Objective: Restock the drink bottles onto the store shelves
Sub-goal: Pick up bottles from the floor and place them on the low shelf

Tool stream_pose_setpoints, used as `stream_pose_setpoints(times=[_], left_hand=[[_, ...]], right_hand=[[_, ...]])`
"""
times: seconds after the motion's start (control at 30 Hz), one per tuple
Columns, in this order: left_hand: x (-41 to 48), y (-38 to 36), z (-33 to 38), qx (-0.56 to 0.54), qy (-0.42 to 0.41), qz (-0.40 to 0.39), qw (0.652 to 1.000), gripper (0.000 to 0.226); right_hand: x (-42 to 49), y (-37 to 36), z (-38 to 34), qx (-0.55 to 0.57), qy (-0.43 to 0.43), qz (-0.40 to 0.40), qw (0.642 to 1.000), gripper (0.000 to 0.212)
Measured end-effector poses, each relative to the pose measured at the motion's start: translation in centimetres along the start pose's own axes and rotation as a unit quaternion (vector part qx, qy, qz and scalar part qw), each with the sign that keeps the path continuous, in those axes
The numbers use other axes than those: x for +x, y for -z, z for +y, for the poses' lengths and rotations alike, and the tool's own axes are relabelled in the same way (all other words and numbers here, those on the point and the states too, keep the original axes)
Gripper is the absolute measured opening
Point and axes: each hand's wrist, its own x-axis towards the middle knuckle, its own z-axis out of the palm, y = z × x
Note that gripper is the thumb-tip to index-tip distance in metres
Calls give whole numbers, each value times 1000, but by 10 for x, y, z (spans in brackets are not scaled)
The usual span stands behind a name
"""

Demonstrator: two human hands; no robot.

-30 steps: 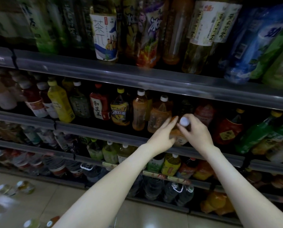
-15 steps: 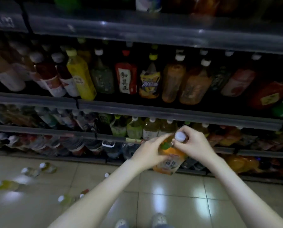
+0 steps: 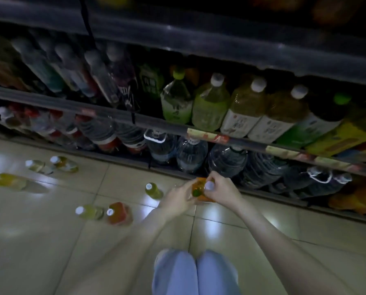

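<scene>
Item: orange drink bottle (image 3: 200, 183), white cap (image 3: 209, 185), held low over the tiled floor (image 3: 263, 241), just in front of the water jugs (image 3: 190, 155) on the bottom tier. Left hand (image 3: 177, 199): fingers curled round the bottle's left side. Right hand (image 3: 222, 192): fingers curled over the neck beside the cap. Loose stock on the floor, left of the hands: yellow-green bottle (image 3: 154, 190) near; pale bottle (image 3: 89, 211) just beside a second orange bottle (image 3: 119, 212); three more lie farther left. Shelf rail (image 3: 114, 116) above: tea bottles (image 3: 209, 103) in a row. Light-blue knees (image 3: 195, 271) at the lower edge.
</scene>
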Motion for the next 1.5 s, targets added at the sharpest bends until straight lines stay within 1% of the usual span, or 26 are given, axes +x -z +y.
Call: stream_pose_setpoints(times=[0.27,0.4,0.57,0.67,0.73,0.8,0.87,0.9,0.93,0.97,1.0,1.03,1.07,1.1,1.13,1.17,1.2,1.23,1.27,1.3,1.33,1.37,1.4,1.43,1.47,1.5], left_hand=[[71,-65,-106,-46,43,1,998,64],[95,-91,-150,-65,54,4,996,58],[131,-115,-187,-33,51,-11,998,44],[147,-120,-196,-1,40,6,999,39],[154,-115,-189,20,24,15,999,38],[157,-103,-169,41,-12,29,999,37],[157,-79,-135,44,-75,59,994,32],[155,-63,-115,32,-114,84,989,29],[151,-45,-92,20,-159,117,980,26],[147,-26,-69,18,-207,165,964,24],[141,-6,-45,24,-260,227,938,22],[137,14,-23,31,-313,298,901,21],[133,33,-1,39,-359,369,857,19],[133,51,17,47,-392,435,810,19],[133,67,34,58,-411,491,766,19],[136,81,48,71,-419,541,726,21],[139,93,61,86,-417,586,690,25],[143,103,72,102,-409,622,660,30],[147,111,80,122,-396,648,639,37],[152,116,87,146,-374,665,630,45],[157,119,93,167,-343,668,639,53],[162,120,97,179,-309,661,660,60],[168,121,100,182,-282,647,685,67],[173,122,101,182,-265,632,705,70],[179,121,101,181,-257,620,719,71],[183,121,100,181,-258,613,725,70]], right_hand=[[107,-96,80,-27,-41,-48,998,15],[149,-134,118,-54,-46,-80,994,17],[193,-177,162,-86,-39,-100,991,16],[207,-187,177,-88,-37,-87,992,19],[212,-180,178,-129,-35,-88,987,23],[212,-161,168,-211,-21,-117,970,37],[201,-129,143,-258,19,-125,958,55],[192,-110,124,-256,51,-109,959,57],[181,-89,103,-246,90,-81,962,54],[167,-67,80,-234,129,-42,963,48],[152,-45,58,-222,164,3,961,42],[138,-23,38,-208,194,57,957,35],[126,-2,21,-190,224,126,948,28],[117,15,8,-166,257,204,930,22],[109,31,-3,-137,300,292,898,17],[104,45,-13,-112,345,387,848,18],[101,58,-21,-103,378,481,784,23],[98,71,-28,-110,390,571,714,30],[97,83,-34,-133,374,648,650,37],[98,96,-38,-164,331,704,606,46],[101,109,-41,-186,271,738,589,55],[104,120,-41,-188,213,747,601,65],[107,128,-41,-173,174,737,629,73],[111,133,-40,-153,160,719,659,77],[114,135,-39,-145,162,702,679,76],[118,136,-38,-145,173,689,688,71]])
